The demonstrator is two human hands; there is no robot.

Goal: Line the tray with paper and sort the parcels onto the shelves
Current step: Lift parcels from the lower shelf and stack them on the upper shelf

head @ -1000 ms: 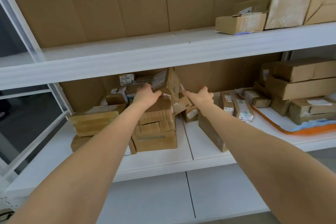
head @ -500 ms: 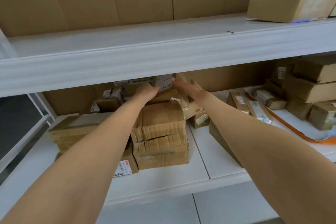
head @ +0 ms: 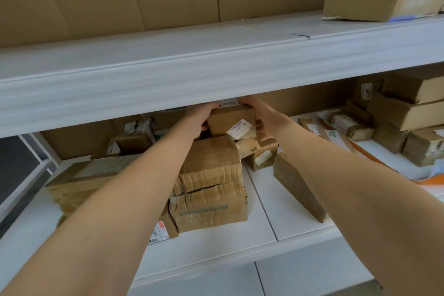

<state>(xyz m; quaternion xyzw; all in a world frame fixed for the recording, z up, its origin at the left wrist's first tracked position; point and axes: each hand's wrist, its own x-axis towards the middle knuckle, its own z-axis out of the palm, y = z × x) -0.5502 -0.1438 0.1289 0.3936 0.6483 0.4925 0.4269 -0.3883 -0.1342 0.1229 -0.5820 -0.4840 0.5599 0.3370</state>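
We grip a small labelled parcel, left hand curled round its left side, right hand wrapped over its right end. It is just beneath the upper shelf, directly above the taped stack below our hands; the orange tray lies well right of the right hand.

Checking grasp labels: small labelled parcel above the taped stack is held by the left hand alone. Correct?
No. The head view shows both: left hand and right hand grip the small labelled parcel from either side, above the taped stack.
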